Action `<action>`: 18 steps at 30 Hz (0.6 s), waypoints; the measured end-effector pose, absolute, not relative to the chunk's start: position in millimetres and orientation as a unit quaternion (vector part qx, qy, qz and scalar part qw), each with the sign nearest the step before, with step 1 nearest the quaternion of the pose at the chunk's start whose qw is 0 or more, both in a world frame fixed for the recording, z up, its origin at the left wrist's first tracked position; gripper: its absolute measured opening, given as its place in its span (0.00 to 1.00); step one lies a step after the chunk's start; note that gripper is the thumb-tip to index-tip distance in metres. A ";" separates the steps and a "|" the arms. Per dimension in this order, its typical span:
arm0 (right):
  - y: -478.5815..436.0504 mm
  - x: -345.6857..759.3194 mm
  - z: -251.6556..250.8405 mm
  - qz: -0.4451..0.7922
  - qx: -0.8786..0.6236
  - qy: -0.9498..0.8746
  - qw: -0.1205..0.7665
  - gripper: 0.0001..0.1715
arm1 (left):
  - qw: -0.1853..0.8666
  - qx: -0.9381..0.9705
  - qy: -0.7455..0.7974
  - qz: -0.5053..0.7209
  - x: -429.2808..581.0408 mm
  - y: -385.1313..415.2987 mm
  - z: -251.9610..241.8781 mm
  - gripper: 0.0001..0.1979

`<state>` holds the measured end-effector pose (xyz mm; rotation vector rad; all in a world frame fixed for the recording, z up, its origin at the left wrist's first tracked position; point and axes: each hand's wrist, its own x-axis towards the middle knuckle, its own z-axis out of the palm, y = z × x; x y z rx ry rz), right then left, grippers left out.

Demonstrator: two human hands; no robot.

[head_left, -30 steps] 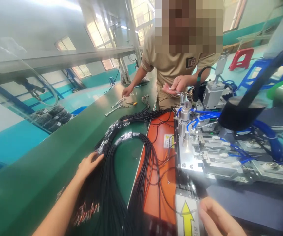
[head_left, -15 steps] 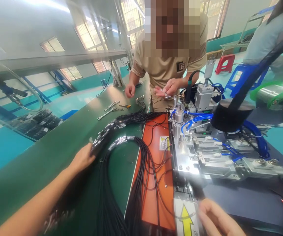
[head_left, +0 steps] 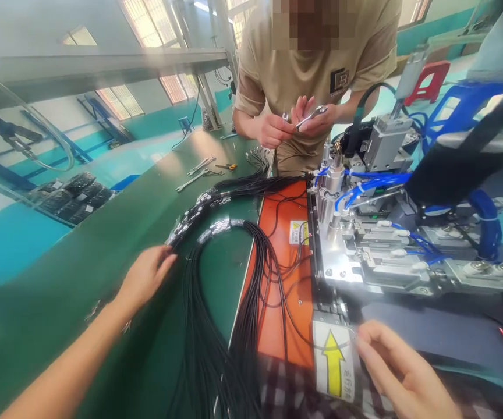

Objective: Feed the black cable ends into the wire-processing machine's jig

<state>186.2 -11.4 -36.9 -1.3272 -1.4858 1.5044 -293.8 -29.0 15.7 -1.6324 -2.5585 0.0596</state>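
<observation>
My left hand (head_left: 146,276) is closed at the near end of a bundle of black cables (head_left: 190,216) with silvery-white ends or labels, on the green table. Its fingertips are partly hidden, and more pale cable ends (head_left: 127,326) show beside the wrist. At lower right, my right hand (head_left: 402,364) pinches the end of a thin black cable (head_left: 323,347) over a white plate with a yellow arrow (head_left: 333,364). Between my hands, a second bundle of black cables (head_left: 194,302) bends in a loop from the table onto the orange surface (head_left: 273,279).
A metal machine (head_left: 343,256) with blue air tubes stands at right. Across the table, a co-worker (head_left: 316,75) holds a wrench (head_left: 310,118) in both hands. Wrenches (head_left: 192,179) and orange-handled pliers (head_left: 230,167) lie on the green table (head_left: 116,250).
The view has shifted slightly. My left hand stays at the bundle's near end, and my right hand shows more fully, still at the thin cable. The co-worker's hands have come together around the wrench.
</observation>
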 end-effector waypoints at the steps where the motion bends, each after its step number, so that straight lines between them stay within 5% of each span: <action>1: -11.4 187.7 -36.9 0.578 -0.499 -0.566 0.311 0.22 | 0.038 -0.526 -0.849 0.034 -280.8 -40.3 12.3 0.28; 5: -11.1 190.3 -35.1 0.582 -0.481 -0.577 0.311 0.20 | 0.015 -0.451 -0.889 0.075 -236.2 -56.0 -6.9 0.37; 12: -11.3 194.1 -28.7 0.575 -0.458 -0.605 0.305 0.17 | 0.002 -0.484 -0.874 0.031 -219.8 -24.1 -19.7 0.26; 18: -11.1 193.1 -29.3 0.573 -0.458 -0.609 0.302 0.14 | 0.043 -0.585 -0.810 -0.027 -270.9 -20.5 13.1 0.27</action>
